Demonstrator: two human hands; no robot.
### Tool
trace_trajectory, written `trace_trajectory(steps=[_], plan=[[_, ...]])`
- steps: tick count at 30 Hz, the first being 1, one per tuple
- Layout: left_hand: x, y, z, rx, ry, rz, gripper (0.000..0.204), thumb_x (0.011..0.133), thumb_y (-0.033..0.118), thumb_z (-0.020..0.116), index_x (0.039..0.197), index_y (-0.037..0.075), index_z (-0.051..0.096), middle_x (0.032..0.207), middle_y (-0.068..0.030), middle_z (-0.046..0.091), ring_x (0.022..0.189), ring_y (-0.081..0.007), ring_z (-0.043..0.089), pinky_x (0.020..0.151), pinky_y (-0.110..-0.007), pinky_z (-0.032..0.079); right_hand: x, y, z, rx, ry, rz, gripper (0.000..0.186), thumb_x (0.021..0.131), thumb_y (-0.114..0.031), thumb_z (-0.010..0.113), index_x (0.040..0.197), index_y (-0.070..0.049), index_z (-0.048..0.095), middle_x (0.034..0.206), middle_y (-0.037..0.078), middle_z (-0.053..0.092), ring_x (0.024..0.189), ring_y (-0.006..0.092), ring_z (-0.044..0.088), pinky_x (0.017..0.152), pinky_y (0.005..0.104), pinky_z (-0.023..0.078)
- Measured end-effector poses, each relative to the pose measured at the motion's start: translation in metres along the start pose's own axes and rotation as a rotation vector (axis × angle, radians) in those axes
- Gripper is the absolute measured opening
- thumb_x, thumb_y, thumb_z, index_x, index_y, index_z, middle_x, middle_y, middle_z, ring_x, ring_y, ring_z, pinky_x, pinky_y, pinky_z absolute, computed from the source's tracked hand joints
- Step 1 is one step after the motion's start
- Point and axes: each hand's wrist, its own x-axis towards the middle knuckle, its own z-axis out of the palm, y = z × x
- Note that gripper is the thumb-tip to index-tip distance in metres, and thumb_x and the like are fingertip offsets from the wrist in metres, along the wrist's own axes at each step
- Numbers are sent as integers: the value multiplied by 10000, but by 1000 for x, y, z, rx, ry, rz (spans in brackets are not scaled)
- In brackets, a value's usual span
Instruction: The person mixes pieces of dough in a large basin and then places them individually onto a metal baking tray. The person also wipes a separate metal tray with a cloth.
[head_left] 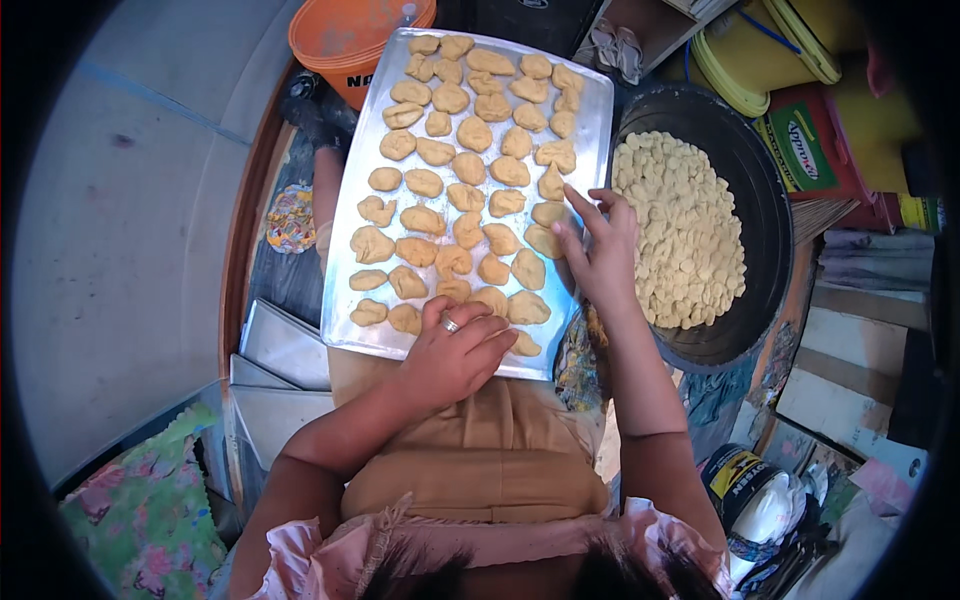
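Observation:
A large silver metal tray (345, 250) lies tilted across my lap, covered with rows of flattened, irregular pieces of tan dough (475, 133). My left hand (455, 350), with a ring on one finger, rests over the tray's near edge. Its fingers are bent and fanned across the nearest dough pieces; what lies under the palm is hidden. By the tray's right edge, my right hand (605, 250) has its thumb and forefinger apart, beside a dough piece (548, 213). Nothing shows gripped in it.
At my right stands a wide black basin (765, 240) holding a heap of small pale dough discs (685, 230). An orange bucket (350, 45) is behind the tray. Yellow buckets (730, 65) stand at the far right. Flat metal trays (285, 345) lie at left, beside the wall (130, 200).

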Motion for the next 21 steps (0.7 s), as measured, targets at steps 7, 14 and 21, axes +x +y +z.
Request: trace_trajectory(steps=[7,14,21], plan=[[0,-11,-6,-37,66,-41,282,736,132,704,1014,115,661,1054,-10,618,1040,-212,555,916,-446,321,55,7,5,-262,-112,9,381,837,-407,664,1128,-164,698,1304,119,509,1209,311,426,1005,452,305],[-12,-15,-28,2,131,-59,285,727,132,712,1006,107,661,1031,-30,619,1031,-218,563,903,-451,327,105,42,28,-354,23,11,413,808,-420,687,1123,-154,692,1224,109,541,1162,316,468,967,461,356],[-132,-88,-75,322,511,-566,292,770,59,660,1061,75,656,1119,-129,629,1073,-315,561,937,-437,378,147,-27,18,-245,214,-96,472,786,-355,727,1200,-146,637,1190,159,554,1108,348,541,947,444,442]])
